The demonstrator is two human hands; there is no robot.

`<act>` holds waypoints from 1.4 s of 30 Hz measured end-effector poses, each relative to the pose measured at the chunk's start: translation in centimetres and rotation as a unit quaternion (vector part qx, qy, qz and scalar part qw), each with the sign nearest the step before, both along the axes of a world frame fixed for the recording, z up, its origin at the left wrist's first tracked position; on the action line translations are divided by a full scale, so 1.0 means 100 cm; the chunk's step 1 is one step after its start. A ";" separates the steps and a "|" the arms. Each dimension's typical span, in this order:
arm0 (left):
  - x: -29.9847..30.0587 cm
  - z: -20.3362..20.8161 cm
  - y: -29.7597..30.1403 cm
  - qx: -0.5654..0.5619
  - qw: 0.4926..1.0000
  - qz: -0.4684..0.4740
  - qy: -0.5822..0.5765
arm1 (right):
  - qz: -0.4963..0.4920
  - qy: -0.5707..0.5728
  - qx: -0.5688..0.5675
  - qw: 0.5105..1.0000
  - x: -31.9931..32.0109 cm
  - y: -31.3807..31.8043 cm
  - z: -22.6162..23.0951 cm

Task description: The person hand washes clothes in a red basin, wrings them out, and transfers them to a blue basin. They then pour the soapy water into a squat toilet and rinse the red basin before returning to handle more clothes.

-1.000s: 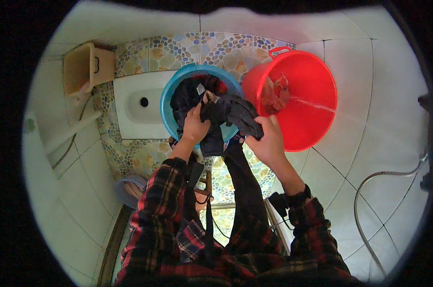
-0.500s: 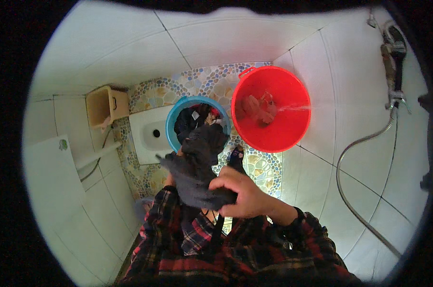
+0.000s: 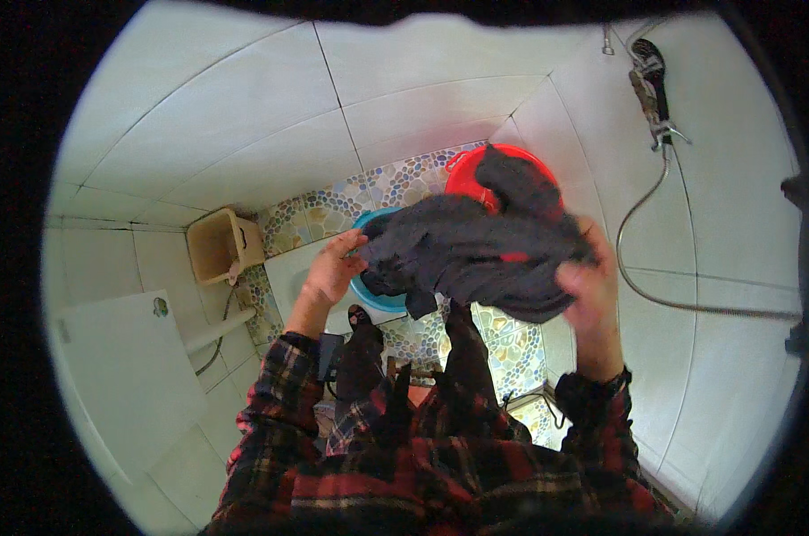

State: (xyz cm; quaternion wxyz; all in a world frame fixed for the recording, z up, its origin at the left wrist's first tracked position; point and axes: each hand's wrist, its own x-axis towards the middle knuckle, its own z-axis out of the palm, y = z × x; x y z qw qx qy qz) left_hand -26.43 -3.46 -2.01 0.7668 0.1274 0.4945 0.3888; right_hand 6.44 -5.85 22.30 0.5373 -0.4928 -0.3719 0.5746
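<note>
A dark grey garment is stretched out sideways in mid-air between my two hands. My left hand pinches its left end, fingers closed at the edge. At the other end my right hand, slightly blurred, is closed on the cloth. Beneath the garment's left part is a blue basin, mostly covered from view. A red bucket stands beyond it to the right; a sleeve-like strip of the garment hangs across its opening, hiding most of the inside.
A white squat toilet lies left of the basin, with a beige bin by the wall. Down the right tiled wall hangs a shower hose below a shower head. A white box juts out at left.
The bunched garment has been spread wide and lifted farther from my body. My left hand has come out from behind it, and my right hand has moved right and forward.
</note>
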 end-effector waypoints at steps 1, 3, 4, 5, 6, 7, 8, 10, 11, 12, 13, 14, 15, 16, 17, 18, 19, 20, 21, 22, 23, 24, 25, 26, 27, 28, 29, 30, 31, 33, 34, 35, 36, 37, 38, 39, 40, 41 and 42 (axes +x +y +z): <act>-0.009 0.012 0.000 0.003 1.000 -0.005 0.004 | -0.056 0.009 -0.038 0.998 -0.003 0.005 0.013; -0.023 0.026 -0.006 -0.008 1.000 -0.001 0.016 | -0.114 -0.053 -0.033 0.991 -0.010 0.021 0.033; -0.028 0.029 -0.009 -0.004 1.000 -0.026 0.015 | -0.068 -0.107 -0.032 0.991 -0.019 0.013 0.042; -0.029 0.029 -0.011 0.003 0.998 -0.047 0.040 | 0.001 -0.224 0.066 0.972 -0.034 -0.004 0.049; -0.030 0.028 -0.018 0.008 0.995 -0.071 0.068 | 0.030 -0.209 0.116 0.971 -0.042 -0.005 0.057; -0.028 0.025 -0.027 -0.011 0.991 -0.096 0.098 | 0.046 -0.197 0.129 0.971 -0.049 -0.012 0.064; -0.024 0.019 -0.031 -0.028 0.984 -0.128 0.122 | -0.001 -0.111 0.095 0.989 -0.053 -0.007 0.071; -0.009 0.006 -0.044 0.004 0.976 -0.186 0.112 | -0.041 0.023 0.096 0.994 -0.057 -0.002 0.084; 0.001 -0.001 -0.048 -0.009 0.971 -0.201 0.132 | -0.064 0.008 0.075 0.995 -0.056 0.001 0.089; 0.013 -0.010 -0.051 -0.017 0.968 -0.202 0.150 | -0.065 0.015 0.078 0.995 -0.055 0.002 0.093; 0.027 -0.019 -0.054 0.012 0.974 -0.207 0.089 | -0.064 0.025 0.087 0.994 -0.052 0.005 0.097; 0.041 -0.029 -0.057 0.044 0.979 -0.198 0.028 | -0.076 0.037 0.079 0.993 -0.048 0.007 0.098; 0.054 -0.037 -0.059 0.061 0.980 -0.190 -0.018 | -0.088 0.050 0.074 0.992 -0.044 0.009 0.099; 0.066 -0.045 -0.058 0.159 0.966 -0.201 0.029 | -0.088 0.074 0.083 0.990 -0.038 0.011 0.100; 0.075 -0.051 -0.055 0.243 0.940 -0.223 0.088 | -0.098 0.069 0.074 0.990 -0.031 0.013 0.100; 0.084 -0.055 -0.053 0.318 0.903 -0.246 0.150 | -0.096 0.076 0.075 0.990 -0.025 0.013 0.100; 0.092 -0.055 -0.049 0.366 0.855 -0.284 0.232 | -0.094 0.083 0.077 0.989 -0.017 0.014 0.100; 0.100 -0.053 -0.047 0.186 0.949 -0.245 0.075 | -0.105 0.071 0.076 0.989 -0.009 0.015 0.100; 0.106 -0.048 -0.046 0.247 0.924 -0.272 0.108 | -0.116 0.058 0.076 0.989 -0.001 0.017 0.099; 0.112 -0.040 -0.044 0.297 0.892 -0.306 0.151 | -0.116 0.053 0.084 0.988 0.007 0.018 0.098; 0.116 -0.030 -0.043 0.351 0.836 -0.355 0.229 | -0.122 0.008 0.079 0.989 0.016 0.019 0.097; 0.124 -0.019 -0.043 0.315 0.882 -0.312 0.158 | -0.118 -0.030 0.083 0.989 0.025 0.020 0.096; 0.136 -0.007 -0.044 0.283 0.907 -0.286 0.122 | -0.110 -0.064 0.096 0.987 0.034 0.020 0.094; 0.145 0.004 -0.045 0.257 0.930 -0.254 0.070 | -0.118 -0.096 0.086 0.985 0.041 0.021 0.091; 0.153 0.014 -0.045 0.262 0.923 -0.264 0.093 | -0.119 -0.123 0.086 0.982 0.047 0.023 0.087; 0.161 0.024 -0.042 0.276 0.917 -0.271 0.100 | -0.122 -0.150 0.080 0.978 0.054 0.024 0.083; 0.170 0.032 -0.039 0.312 0.905 -0.272 0.100 | -0.117 -0.170 0.085 0.975 0.059 0.025 0.078; 0.182 0.037 -0.034 0.266 0.928 -0.252 0.071 | -0.114 -0.191 0.082 0.972 0.065 0.025 0.074; 0.195 0.042 -0.029 0.242 0.943 -0.224 0.036 | -0.107 -0.206 0.087 0.969 0.070 0.025 0.068; 0.222 0.046 -0.018 0.171 0.971 -0.169 -0.018 | -0.108 -0.242 0.082 0.961 0.079 0.027 0.056; 0.234 0.047 -0.013 0.124 0.982 -0.141 -0.037 | -0.103 -0.251 0.093 0.958 0.082 0.028 0.049; 0.246 0.046 -0.009 0.076 0.989 -0.112 -0.056 | -0.109 -0.269 0.085 0.953 0.086 0.029 0.042; 0.255 0.042 -0.006 0.061 0.989 -0.122 -0.051 | -0.111 -0.281 0.088 0.949 0.089 0.031 0.033; 0.264 0.036 -0.004 0.059 0.989 -0.118 -0.061 | -0.107 -0.284 0.098 0.948 0.092 0.033 0.025; 0.273 0.028 -0.004 0.057 0.989 -0.114 -0.072 | -0.106 -0.308 0.095 0.941 0.096 0.035 0.017; 0.279 0.018 -0.004 0.080 0.985 -0.110 -0.104 | -0.112 -0.345 0.076 0.929 0.099 0.039 0.008; 0.283 0.007 -0.008 0.091 0.982 -0.107 -0.130 | -0.113 -0.373 0.068 0.918 0.104 0.042 0.001; 0.282 -0.006 -0.008 0.174 0.969 -0.162 -0.062 | -0.117 -0.392 0.042 0.912 0.107 0.045 -0.006; 0.279 -0.019 -0.007 0.281 0.935 -0.215 -0.020 | -0.127 -0.377 0.044 0.916 0.111 0.046 -0.012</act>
